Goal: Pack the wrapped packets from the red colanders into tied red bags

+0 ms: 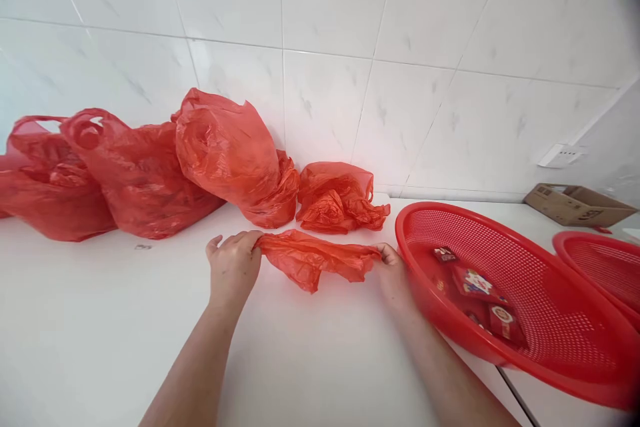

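The left hand (235,263) is clamped on one end of a thin red bag (317,257), and the right hand (393,273) is clamped on its other end. This bag is stretched between them above the white table (310,360), in front of a crumpled red bag (337,197). The large red basket (500,223), holding small red packets (477,282), is just beside the right hand.

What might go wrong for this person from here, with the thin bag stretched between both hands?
The thin red bag might tear if the left hand and right hand pull hard on its ends. The right forearm runs close beside the large red basket, so a wide sweep could knock it and jostle the small packets inside.
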Action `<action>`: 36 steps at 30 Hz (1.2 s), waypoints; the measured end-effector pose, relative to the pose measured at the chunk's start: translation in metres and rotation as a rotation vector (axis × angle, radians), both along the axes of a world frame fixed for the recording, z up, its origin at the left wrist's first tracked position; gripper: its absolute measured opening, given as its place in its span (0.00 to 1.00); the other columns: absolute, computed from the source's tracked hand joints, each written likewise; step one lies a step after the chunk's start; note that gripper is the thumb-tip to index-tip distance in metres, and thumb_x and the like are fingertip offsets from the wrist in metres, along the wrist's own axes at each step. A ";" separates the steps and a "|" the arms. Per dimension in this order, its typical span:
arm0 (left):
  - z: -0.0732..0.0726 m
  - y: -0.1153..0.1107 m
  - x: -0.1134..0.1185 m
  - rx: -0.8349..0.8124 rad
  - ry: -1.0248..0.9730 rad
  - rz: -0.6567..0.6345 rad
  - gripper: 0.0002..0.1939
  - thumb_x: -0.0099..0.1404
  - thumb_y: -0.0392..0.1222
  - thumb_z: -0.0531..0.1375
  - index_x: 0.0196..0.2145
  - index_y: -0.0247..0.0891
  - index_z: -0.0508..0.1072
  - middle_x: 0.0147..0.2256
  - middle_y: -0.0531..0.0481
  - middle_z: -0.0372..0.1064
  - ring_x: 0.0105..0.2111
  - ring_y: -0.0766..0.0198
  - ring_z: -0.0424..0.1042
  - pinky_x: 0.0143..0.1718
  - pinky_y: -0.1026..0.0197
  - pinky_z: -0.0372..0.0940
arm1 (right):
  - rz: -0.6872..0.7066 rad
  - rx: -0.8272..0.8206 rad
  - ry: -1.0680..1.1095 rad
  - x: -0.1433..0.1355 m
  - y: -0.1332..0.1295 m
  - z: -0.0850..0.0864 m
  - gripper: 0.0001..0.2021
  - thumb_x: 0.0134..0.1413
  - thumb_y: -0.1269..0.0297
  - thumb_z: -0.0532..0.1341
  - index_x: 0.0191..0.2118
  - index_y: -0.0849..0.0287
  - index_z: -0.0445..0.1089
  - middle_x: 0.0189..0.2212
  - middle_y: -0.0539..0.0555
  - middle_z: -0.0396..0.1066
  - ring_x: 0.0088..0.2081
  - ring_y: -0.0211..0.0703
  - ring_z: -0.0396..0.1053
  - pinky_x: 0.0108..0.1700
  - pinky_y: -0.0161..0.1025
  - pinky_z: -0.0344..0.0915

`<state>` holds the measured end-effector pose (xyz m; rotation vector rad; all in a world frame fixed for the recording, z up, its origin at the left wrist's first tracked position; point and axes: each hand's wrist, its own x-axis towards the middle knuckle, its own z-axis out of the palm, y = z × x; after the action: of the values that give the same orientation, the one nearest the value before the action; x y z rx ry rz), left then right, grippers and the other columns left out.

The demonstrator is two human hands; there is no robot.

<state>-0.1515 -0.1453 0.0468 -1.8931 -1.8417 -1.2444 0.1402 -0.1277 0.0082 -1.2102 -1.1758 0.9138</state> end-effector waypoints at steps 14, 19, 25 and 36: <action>0.010 -0.036 0.016 0.336 0.387 -0.111 0.09 0.59 0.27 0.56 0.32 0.40 0.70 0.30 0.52 0.72 0.31 0.64 0.70 0.54 0.46 0.50 | -0.007 0.478 -0.382 -0.018 -0.053 0.046 0.15 0.61 0.66 0.48 0.48 0.53 0.68 0.50 0.53 0.67 0.54 0.42 0.62 0.57 0.44 0.58; 0.011 -0.077 0.025 0.231 0.518 -0.460 0.11 0.60 0.24 0.53 0.33 0.38 0.68 0.34 0.50 0.72 0.38 0.62 0.70 0.53 0.47 0.52 | 0.396 0.512 -0.903 -0.025 -0.068 0.058 0.23 0.53 0.64 0.60 0.55 0.52 0.62 0.53 0.54 0.64 0.55 0.49 0.59 0.56 0.48 0.57; 0.043 -0.109 0.026 -0.608 0.275 -0.731 0.04 0.56 0.32 0.55 0.28 0.40 0.66 0.26 0.55 0.67 0.25 0.65 0.64 0.26 0.64 0.58 | 0.420 0.458 -1.238 -0.043 -0.066 0.028 0.17 0.37 0.85 0.54 0.31 0.57 0.70 0.26 0.50 0.66 0.32 0.40 0.60 0.39 0.41 0.58; 0.053 -0.053 0.041 -0.929 0.302 -0.389 0.20 0.48 0.35 0.59 0.42 0.42 0.71 0.41 0.45 0.70 0.43 0.48 0.68 0.42 0.49 0.61 | 0.388 0.786 -1.025 -0.049 -0.074 0.031 0.12 0.51 0.81 0.51 0.28 0.58 0.66 0.28 0.51 0.64 0.34 0.40 0.58 0.46 0.43 0.57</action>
<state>-0.1104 -0.1983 0.1002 -2.7877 -2.1146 -0.0576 0.0916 -0.2015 0.0393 -0.7572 -2.3532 -0.0522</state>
